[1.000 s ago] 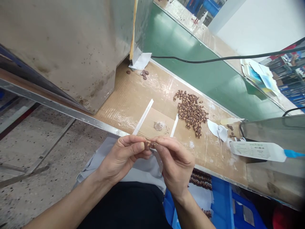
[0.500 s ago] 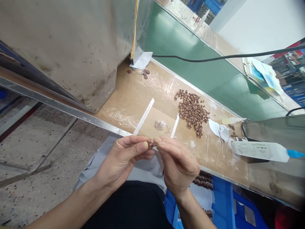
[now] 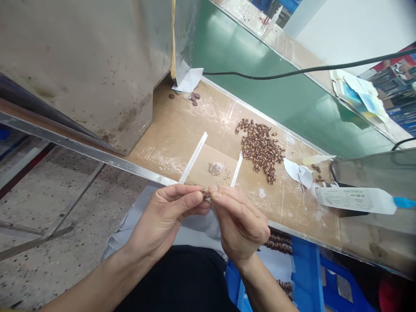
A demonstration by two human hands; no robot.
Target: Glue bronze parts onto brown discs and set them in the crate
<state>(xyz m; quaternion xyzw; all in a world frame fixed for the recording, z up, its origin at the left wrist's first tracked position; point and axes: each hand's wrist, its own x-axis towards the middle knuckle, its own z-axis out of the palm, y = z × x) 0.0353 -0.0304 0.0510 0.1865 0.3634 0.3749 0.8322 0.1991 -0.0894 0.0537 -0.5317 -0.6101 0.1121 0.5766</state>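
Note:
My left hand [image 3: 165, 219] and my right hand [image 3: 238, 221] meet fingertip to fingertip just in front of the bench edge. Both are pinched on one tiny brown part [image 3: 205, 194] held between them. On the cardboard-covered bench [image 3: 182, 130] beyond lies a pile of several small brown parts [image 3: 260, 147]. Two white strips [image 3: 193, 158] lie on the cardboard, with a small clear disc [image 3: 216, 168] between them.
A large grey metal housing [image 3: 91, 65] stands at the left. A green conveyor belt [image 3: 276, 91] runs behind the bench under a black cable [image 3: 292, 71]. A white labelled tube [image 3: 354, 199] and white paper scraps [image 3: 297, 173] lie at the right. Blue bins [image 3: 305, 277] sit below.
Both hands stay pinched together on the small part, with only slight finger shifts. The view has drifted a little.

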